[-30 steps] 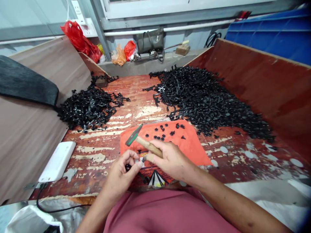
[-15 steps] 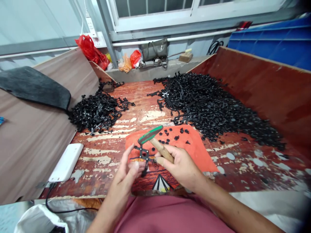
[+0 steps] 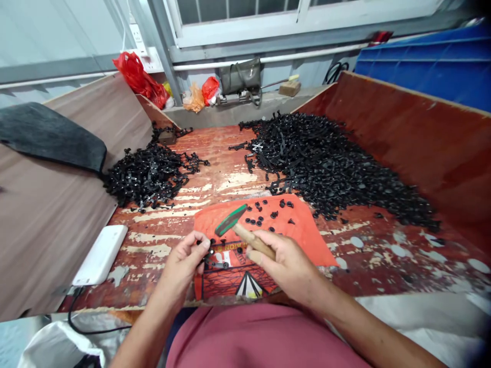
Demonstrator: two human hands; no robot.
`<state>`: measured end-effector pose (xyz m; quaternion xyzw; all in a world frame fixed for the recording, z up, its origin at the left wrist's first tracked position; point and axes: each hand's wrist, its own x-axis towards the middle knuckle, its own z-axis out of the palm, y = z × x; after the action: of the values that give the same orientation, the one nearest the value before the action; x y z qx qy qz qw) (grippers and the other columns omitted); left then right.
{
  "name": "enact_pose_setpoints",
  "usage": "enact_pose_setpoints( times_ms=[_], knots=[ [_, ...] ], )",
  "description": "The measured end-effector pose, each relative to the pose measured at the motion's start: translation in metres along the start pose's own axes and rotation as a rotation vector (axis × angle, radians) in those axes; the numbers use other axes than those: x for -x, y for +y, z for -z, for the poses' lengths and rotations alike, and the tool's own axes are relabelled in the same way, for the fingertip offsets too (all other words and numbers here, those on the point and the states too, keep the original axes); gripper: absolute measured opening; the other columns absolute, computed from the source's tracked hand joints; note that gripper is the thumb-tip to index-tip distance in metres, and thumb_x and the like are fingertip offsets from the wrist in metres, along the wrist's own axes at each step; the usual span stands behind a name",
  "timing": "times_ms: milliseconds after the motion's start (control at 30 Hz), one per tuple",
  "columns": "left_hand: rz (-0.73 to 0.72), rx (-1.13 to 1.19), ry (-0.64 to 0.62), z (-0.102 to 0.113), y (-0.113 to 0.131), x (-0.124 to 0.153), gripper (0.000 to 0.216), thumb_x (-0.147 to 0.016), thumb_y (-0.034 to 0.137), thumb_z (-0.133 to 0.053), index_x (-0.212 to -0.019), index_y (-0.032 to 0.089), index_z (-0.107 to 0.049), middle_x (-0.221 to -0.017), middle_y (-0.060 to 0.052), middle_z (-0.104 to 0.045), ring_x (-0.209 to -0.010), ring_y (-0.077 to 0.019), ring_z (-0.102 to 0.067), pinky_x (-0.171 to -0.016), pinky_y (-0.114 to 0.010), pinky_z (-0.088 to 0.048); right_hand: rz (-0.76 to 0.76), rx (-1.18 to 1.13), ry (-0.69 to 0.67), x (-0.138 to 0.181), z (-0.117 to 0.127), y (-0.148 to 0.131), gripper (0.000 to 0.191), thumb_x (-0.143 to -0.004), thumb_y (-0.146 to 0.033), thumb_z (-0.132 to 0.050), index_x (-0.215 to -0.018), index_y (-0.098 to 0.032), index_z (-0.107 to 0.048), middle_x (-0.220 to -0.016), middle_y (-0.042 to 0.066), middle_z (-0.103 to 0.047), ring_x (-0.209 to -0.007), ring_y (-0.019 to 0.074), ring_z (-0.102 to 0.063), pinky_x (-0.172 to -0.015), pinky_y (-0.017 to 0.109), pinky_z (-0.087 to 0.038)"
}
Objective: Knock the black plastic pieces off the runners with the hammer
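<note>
My right hand (image 3: 282,260) is closed round the wooden handle of a small hammer (image 3: 253,240), whose green-edged head points up and left over the orange cloth (image 3: 307,232). At the cloth's left side, my left hand (image 3: 187,258) pinches a small black jointed linkage piece (image 3: 209,258), partly hidden by the fingers. Small black round-headed rivets (image 3: 274,214) lie scattered on the cloth beyond the hammer.
A large heap of black parts (image 3: 307,158) covers the back right, a smaller heap (image 3: 148,176) the left. A white power bank (image 3: 100,255) with a cable lies at front left. Wooden boards (image 3: 414,117) wall both sides. A dark paddle-shaped object (image 3: 53,135) leans at left.
My left hand has drawn left and closed its fingers on the black linkage piece, which has turned and moved left with it. The hammer has dipped slightly, still in my right hand.
</note>
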<state>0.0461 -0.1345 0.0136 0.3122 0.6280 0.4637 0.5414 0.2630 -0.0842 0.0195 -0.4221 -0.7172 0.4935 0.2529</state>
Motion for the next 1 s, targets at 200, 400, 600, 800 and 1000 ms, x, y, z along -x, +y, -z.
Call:
enact_pose_setpoints(
  times_ms=[200,400,600,800,1000],
  knots=[
    [-0.052,-0.27,-0.048,0.014,-0.006,-0.025,0.037,-0.075,0.053,-0.066,-0.072,0.018,-0.054,-0.056,0.008,-0.041,-0.047,-0.0068,-0.031,-0.045,-0.019,-0.022,-0.072,0.081,0.069,0.011,0.025,0.03,0.022,-0.094,-0.032,-0.052,-0.109,-0.022,-0.065,-0.079,-0.002,-0.06,-0.065,0.0139,-0.049,-0.059,0.023,-0.04],
    [-0.101,-0.383,-0.135,0.008,-0.002,-0.038,0.026,-0.082,0.043,-0.058,-0.072,0.019,-0.053,-0.056,0.007,-0.038,-0.048,-0.0088,-0.033,-0.047,-0.022,-0.025,-0.095,0.137,0.115,0.02,0.029,0.04,0.026,-0.092,-0.034,-0.053,-0.112,-0.025,-0.069,-0.076,-0.001,-0.065,-0.066,0.0171,-0.056,-0.059,0.025,-0.043],
    [-0.206,-0.486,-0.264,-0.012,0.007,-0.057,0.023,-0.085,0.038,-0.055,-0.073,0.019,-0.055,-0.058,0.006,-0.043,-0.053,-0.0103,-0.037,-0.051,-0.022,-0.026,-0.119,0.214,0.141,0.018,0.034,0.04,0.037,-0.093,-0.033,-0.053,-0.127,-0.026,-0.064,-0.079,-0.002,-0.067,-0.065,0.0166,-0.056,-0.061,0.026,-0.044],
    [-0.203,-0.585,-0.256,-0.028,0.001,-0.076,0.019,-0.08,0.035,-0.056,-0.07,0.019,-0.059,-0.06,0.004,-0.053,-0.055,-0.0117,-0.043,-0.054,-0.022,-0.031,-0.149,0.23,0.127,0.02,0.037,0.04,0.039,-0.094,-0.031,-0.052,-0.133,-0.028,-0.061,-0.084,-0.002,-0.069,-0.07,0.0163,-0.059,-0.063,0.026,-0.045],
    [-0.154,-0.645,-0.196,-0.026,-0.005,-0.079,0.026,-0.079,0.043,-0.058,-0.071,0.019,-0.063,-0.053,0.004,-0.052,-0.049,-0.0117,-0.041,-0.049,-0.022,-0.028,-0.095,0.243,0.09,0.02,0.04,0.032,0.039,-0.1,-0.032,-0.046,-0.137,-0.033,-0.057,-0.102,-0.001,-0.074,-0.081,0.0172,-0.067,-0.072,0.028,-0.051]
  ],
)
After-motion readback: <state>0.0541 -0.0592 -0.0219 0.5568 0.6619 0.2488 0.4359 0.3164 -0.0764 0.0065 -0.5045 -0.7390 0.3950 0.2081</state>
